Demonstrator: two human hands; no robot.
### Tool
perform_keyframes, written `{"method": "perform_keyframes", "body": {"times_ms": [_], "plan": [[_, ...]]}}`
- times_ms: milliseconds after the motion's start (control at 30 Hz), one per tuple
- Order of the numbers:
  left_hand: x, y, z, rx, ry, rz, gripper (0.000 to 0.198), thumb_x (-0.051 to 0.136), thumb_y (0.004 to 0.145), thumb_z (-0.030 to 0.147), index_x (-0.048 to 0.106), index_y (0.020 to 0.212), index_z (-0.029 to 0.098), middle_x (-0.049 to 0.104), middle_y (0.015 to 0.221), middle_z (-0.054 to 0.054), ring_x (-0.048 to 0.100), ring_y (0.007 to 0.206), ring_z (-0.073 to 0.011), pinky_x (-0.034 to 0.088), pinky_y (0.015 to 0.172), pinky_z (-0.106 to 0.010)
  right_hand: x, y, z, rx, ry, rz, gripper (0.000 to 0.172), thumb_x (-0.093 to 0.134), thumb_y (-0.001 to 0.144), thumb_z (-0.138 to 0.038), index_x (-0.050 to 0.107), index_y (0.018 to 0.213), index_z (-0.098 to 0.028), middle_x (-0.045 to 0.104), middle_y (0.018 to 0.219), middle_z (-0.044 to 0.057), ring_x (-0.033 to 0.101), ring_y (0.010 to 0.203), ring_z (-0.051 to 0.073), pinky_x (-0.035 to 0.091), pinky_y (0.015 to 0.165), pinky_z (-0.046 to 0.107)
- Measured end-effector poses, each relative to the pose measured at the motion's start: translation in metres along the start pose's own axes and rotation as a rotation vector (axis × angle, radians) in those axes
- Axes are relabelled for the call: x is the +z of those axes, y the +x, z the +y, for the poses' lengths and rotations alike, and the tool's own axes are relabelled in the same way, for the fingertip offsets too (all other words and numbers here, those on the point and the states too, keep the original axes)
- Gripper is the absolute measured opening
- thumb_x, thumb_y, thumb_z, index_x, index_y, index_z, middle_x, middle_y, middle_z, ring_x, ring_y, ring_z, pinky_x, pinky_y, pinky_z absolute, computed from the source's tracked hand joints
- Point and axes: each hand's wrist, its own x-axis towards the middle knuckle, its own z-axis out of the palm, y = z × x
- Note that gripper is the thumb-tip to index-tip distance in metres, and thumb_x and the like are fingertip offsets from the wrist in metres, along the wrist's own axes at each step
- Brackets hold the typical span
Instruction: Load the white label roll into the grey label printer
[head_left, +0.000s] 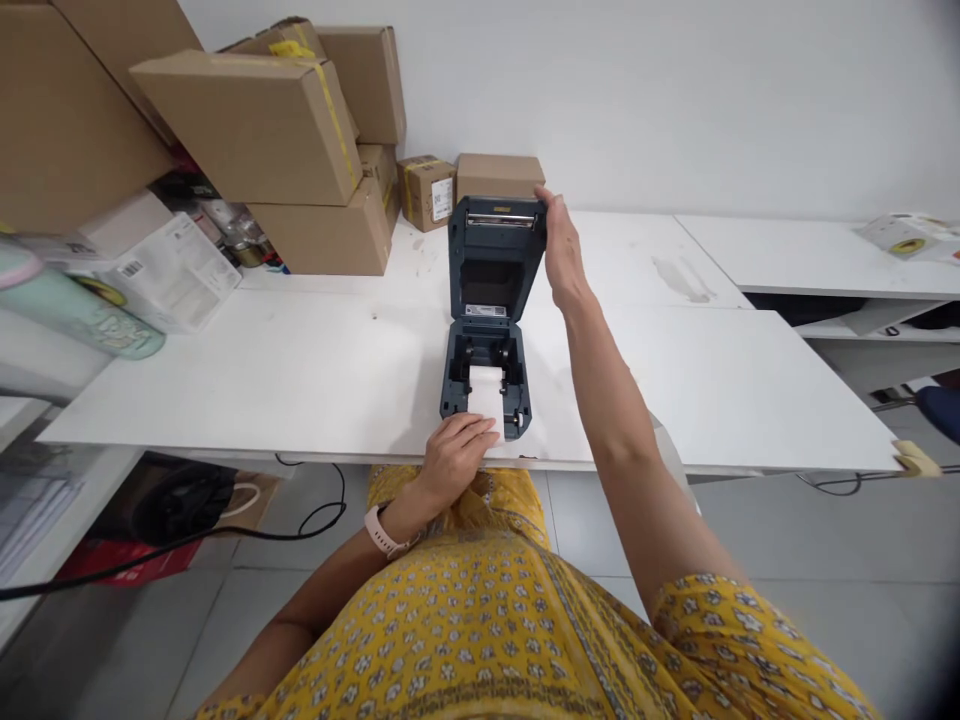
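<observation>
Now right hand [562, 248] fingers are gripping raised lid [495, 262] of printer [456, 388]; left hand [452, 457] fingers are curling onto paper [486, 390], grip unclear.

Shipping or packing room of small business, office-like. Evidence:
- Stack of plain brown cardboard cartons [255, 130], some bound with yellow tape, piled against bare white wall [675, 90].
- Small taped brown parcel with white barcode label [427, 192] near dark blue plastic label printer [491, 330]; lid up, white label roll [486, 385] loaded.
- Long white laminate worktops [262, 370] set end to end.
- Black cables [187, 541] trailing over grey tiled floor [750, 540] underneath.
- White printed product boxes [176, 270] heaped at left.
</observation>
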Motion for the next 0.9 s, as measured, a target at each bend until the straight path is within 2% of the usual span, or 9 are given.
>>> {"method": "perform_keyframes", "body": {"times_ms": [100, 200, 300, 400, 567, 700, 767, 867, 900], "plan": [[0.0, -0.001, 0.002, 0.011, 0.012, 0.029, 0.018, 0.058, 0.093, 0.011, 0.074, 0.1, 0.018, 0.079, 0.104, -0.007, 0.067, 0.102, -0.0202, 0.058, 0.089, -0.038, -0.002, -0.025, -0.011, -0.06, -0.042, 0.02, 0.07, 0.017, 0.096, -0.075, 0.059, 0.125, -0.027, 0.063, 0.132, 0.001, 0.055, 0.126, 0.015, 0.04, 0.115, 0.036], [0.001, -0.003, 0.004, 0.003, 0.064, 0.084, 0.018, 0.061, 0.091, 0.01, 0.074, 0.098, 0.02, 0.078, 0.099, -0.006, 0.064, 0.097, -0.02, 0.057, 0.085, -0.036, -0.004, -0.086, -0.026, -0.164, -0.052, 0.075, 0.049, 0.031, 0.102, -0.064, 0.062, 0.116, -0.029, 0.066, 0.122, 0.002, 0.059, 0.123, 0.02, 0.043, 0.114, 0.041], [0.004, -0.008, 0.005, -0.031, 0.174, 0.149, 0.017, 0.067, 0.088, 0.012, 0.076, 0.095, 0.025, 0.076, 0.095, -0.006, 0.06, 0.094, -0.0206, 0.052, 0.086, -0.038, -0.003, -0.152, -0.031, -0.2, -0.028, 0.044, 0.033, 0.041, 0.103, -0.052, 0.062, 0.119, -0.032, 0.065, 0.129, 0.003, 0.055, 0.133, 0.023, 0.04, 0.117, 0.048], [0.011, -0.017, 0.002, -0.022, 0.26, 0.193, 0.018, 0.07, 0.088, 0.017, 0.078, 0.094, 0.032, 0.074, 0.095, -0.005, 0.057, 0.096, -0.0203, 0.047, 0.091, -0.039, -0.001, -0.2, -0.024, -0.183, -0.083, 0.015, 0.028, 0.047, 0.102, -0.044, 0.061, 0.125, -0.035, 0.059, 0.143, 0.002, 0.045, 0.144, 0.024, 0.035, 0.121, 0.053], [0.02, -0.033, -0.004, 0.042, 0.302, 0.237, 0.013, 0.072, 0.087, 0.023, 0.078, 0.091, 0.035, 0.073, 0.095, -0.004, 0.056, 0.099, -0.0192, 0.038, 0.1, -0.04, 0.009, -0.245, -0.008, -0.091, -0.134, 0.052, 0.019, 0.056, 0.098, -0.038, 0.064, 0.114, -0.032, 0.054, 0.149, 0.003, 0.034, 0.151, 0.025, 0.029, 0.122, 0.057], [0.014, -0.033, -0.001, 0.05, 0.193, 0.265, 0.014, 0.072, 0.086, 0.033, 0.075, 0.099, 0.035, 0.069, 0.117, -0.005, 0.053, 0.119, -0.0242, 0.036, 0.107, -0.045, 0.022, -0.263, 0.003, 0.1, -0.036, 0.12, 0.018, 0.059, 0.094, -0.043, 0.063, 0.106, -0.03, 0.047, 0.155, 0.004, 0.027, 0.154, 0.025, 0.024, 0.124, 0.056], [0.008, -0.023, 0.0, -0.094, 0.036, 0.3, 0.03, 0.067, 0.088, 0.042, 0.069, 0.116, 0.032, 0.057, 0.14, -0.008, 0.045, 0.134, -0.0293, 0.034, 0.112, -0.051, 0.026, -0.266, 0.009, 0.245, 0.045, 0.138, 0.039, 0.062, 0.091, -0.049, 0.055, 0.125, -0.032, 0.034, 0.164, 0.005, 0.025, 0.155, 0.026, 0.025, 0.124, 0.057], [-0.002, -0.001, -0.008, -0.613, -0.244, 0.254, 0.062, 0.059, 0.091, 0.052, 0.045, 0.146, 0.027, 0.028, 0.165, -0.011, 0.025, 0.152, -0.0343, 0.026, 0.121, -0.057, 0.028, -0.265, 0.015, 0.459, 0.225, 0.08, 0.079, 0.065, 0.085, -0.058, 0.031, 0.152, -0.033, 0.023, 0.168, 0.009, 0.025, 0.155, 0.028, 0.029, 0.123, 0.057], [-0.004, 0.006, -0.013, -0.779, -0.357, 0.202, 0.07, 0.06, 0.09, 0.053, 0.038, 0.151, 0.027, 0.027, 0.166, -0.012, 0.025, 0.153, -0.034, 0.028, 0.121, -0.056, 0.028, -0.264, 0.017, 0.518, 0.295, 0.056, 0.087, 0.066, 0.083, -0.059, 0.025, 0.155, -0.033, 0.024, 0.168, 0.009, 0.027, 0.155, 0.029, 0.03, 0.123, 0.057]]}}
